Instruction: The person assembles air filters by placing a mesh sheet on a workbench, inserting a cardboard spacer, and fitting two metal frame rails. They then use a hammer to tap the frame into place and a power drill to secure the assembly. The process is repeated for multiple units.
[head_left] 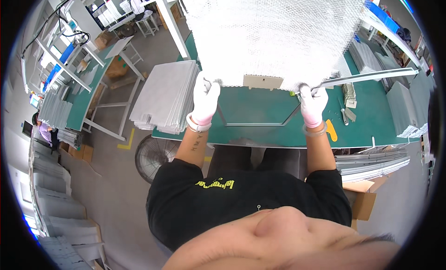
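A long green-topped bench (pixel 362 134) is seen in front of the person, and above it a large rectangular sheet of silvery-white metal mesh (pixel 274 38) is held raised, its lower edge turned toward the body. A stack of flat, pale grey-white panels (pixel 165 91) is set at the left end of the bench, near the mesh. A thin, dark-edged rectangular metal frame (pixel 255 124) is laid on the green surface between the hands, and a long, narrow silver bar (pixel 371 78) is seen to the right, just beside the right hand; whether it is touched cannot be told. By the white-gloved left hand (pixel 206 99), the sheet's lower left corner is gripped with curled fingers; by the white-gloved right hand (pixel 313 105), the lower right corner is likewise gripped. A flat beige plate (pixel 263 82) is partly covered by the mesh's lower edge. A yellow-orange flat tool (pixel 331 130) and a pale-handled screwdriver (pixel 344 117) are placed right of the right hand.
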Demonstrator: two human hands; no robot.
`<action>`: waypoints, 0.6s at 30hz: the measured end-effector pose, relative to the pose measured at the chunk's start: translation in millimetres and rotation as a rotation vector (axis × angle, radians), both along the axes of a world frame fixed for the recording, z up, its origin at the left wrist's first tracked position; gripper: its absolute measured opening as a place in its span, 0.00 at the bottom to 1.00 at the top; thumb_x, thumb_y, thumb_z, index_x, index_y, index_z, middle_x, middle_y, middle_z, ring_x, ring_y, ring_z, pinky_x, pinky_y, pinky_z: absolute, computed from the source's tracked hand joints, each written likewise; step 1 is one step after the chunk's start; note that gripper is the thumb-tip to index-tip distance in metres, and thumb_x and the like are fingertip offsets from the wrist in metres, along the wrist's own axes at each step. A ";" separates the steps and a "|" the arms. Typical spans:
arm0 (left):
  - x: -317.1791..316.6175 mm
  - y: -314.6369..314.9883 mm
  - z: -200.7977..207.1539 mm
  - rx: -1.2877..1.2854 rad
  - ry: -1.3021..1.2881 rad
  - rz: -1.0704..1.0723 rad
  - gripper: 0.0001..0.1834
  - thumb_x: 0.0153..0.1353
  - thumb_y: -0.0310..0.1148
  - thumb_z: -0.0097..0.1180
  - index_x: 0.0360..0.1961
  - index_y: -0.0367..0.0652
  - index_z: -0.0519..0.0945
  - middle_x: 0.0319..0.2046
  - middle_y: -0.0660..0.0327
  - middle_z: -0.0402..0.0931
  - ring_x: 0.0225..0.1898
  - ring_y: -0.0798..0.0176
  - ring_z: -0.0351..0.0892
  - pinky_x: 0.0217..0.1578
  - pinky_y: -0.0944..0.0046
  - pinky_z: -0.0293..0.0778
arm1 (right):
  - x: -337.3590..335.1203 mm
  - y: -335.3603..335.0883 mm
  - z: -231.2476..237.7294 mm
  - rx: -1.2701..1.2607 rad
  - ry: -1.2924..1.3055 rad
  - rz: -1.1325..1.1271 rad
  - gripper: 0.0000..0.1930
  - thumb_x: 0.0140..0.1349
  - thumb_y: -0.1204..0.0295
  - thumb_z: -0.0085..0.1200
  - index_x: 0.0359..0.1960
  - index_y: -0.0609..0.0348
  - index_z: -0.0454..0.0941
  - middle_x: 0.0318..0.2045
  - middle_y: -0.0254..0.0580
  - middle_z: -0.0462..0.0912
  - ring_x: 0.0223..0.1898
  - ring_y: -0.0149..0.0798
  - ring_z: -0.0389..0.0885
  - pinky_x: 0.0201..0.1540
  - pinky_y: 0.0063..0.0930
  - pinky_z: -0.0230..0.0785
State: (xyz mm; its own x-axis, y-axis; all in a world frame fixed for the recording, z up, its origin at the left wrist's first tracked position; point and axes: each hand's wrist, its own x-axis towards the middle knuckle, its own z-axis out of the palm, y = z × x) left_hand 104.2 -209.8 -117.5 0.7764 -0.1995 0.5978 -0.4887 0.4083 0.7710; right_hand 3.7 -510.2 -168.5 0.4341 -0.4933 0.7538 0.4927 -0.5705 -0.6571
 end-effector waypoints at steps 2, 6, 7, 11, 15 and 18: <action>4.1 4.2 -3.7 0.070 -0.003 0.025 0.11 0.68 0.19 0.51 0.51 0.36 0.75 0.34 0.71 0.72 0.31 0.80 0.65 0.32 0.75 0.64 | -5.1 3.4 3.7 0.006 0.020 0.013 0.20 0.61 0.73 0.67 0.21 0.55 0.65 0.17 0.26 0.65 0.21 0.22 0.60 0.23 0.23 0.57; 6.8 -6.2 -14.7 0.027 -0.002 0.089 0.11 0.67 0.20 0.53 0.50 0.35 0.77 0.33 0.70 0.74 0.31 0.79 0.67 0.33 0.74 0.67 | -7.7 16.7 10.7 0.076 0.046 0.115 0.19 0.61 0.75 0.65 0.21 0.55 0.64 0.17 0.28 0.66 0.22 0.22 0.61 0.24 0.23 0.58; 9.1 -7.8 -20.5 0.053 -0.015 0.088 0.11 0.67 0.21 0.54 0.50 0.34 0.77 0.34 0.69 0.75 0.31 0.79 0.68 0.33 0.73 0.68 | -7.6 16.1 11.6 0.094 0.050 0.140 0.19 0.61 0.75 0.65 0.21 0.55 0.64 0.17 0.28 0.66 0.22 0.22 0.61 0.24 0.23 0.59; 17.9 -3.2 -69.6 0.203 -0.027 0.093 0.14 0.67 0.22 0.56 0.53 0.33 0.76 0.39 0.66 0.79 0.37 0.76 0.73 0.40 0.71 0.72 | -8.5 20.1 0.6 0.157 0.194 0.234 0.09 0.66 0.73 0.60 0.42 0.66 0.79 0.33 0.36 0.85 0.35 0.25 0.78 0.41 0.23 0.73; 16.0 12.4 -79.0 0.271 0.040 -0.027 0.19 0.65 0.22 0.57 0.57 0.33 0.76 0.48 0.60 0.81 0.48 0.70 0.78 0.51 0.67 0.74 | -18.0 5.4 -8.4 0.136 0.367 0.448 0.16 0.67 0.73 0.60 0.53 0.68 0.78 0.45 0.39 0.86 0.45 0.27 0.81 0.51 0.26 0.73; 18.9 22.0 -9.4 0.344 0.011 -0.267 0.16 0.63 0.22 0.60 0.53 0.33 0.78 0.47 0.60 0.81 0.49 0.68 0.79 0.53 0.65 0.74 | -24.1 -4.8 29.7 0.262 0.244 0.431 0.11 0.64 0.76 0.62 0.45 0.65 0.78 0.32 0.32 0.82 0.33 0.24 0.77 0.38 0.24 0.72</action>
